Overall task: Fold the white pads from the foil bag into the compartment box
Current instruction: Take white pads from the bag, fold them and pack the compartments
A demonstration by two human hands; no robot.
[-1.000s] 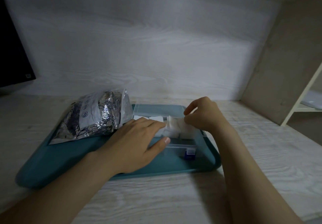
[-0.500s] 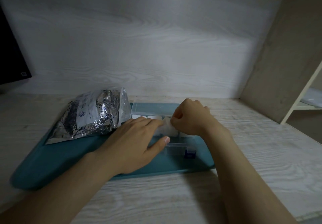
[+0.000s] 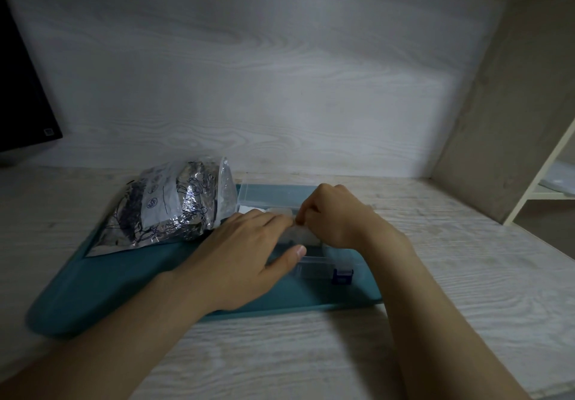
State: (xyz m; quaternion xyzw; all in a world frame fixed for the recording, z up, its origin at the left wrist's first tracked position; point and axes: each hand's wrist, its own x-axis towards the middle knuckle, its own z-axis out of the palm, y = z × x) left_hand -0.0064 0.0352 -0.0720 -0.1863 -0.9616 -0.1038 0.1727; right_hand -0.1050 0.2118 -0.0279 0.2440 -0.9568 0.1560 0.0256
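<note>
Two bare hands are met over a clear plastic compartment box (image 3: 275, 193), which is set on a teal plastic tray (image 3: 124, 275). The left hand (image 3: 245, 250) is laid flat, fingers straight, upon the box's near part. A soft white pad (image 3: 299, 233) is pinched by the curled fingers of the right hand (image 3: 336, 219), apparently just above the compartments; which one cannot be told. A crinkled silver foil bag (image 3: 174, 206) is laid on the tray, just beside the box's left end.
</note>
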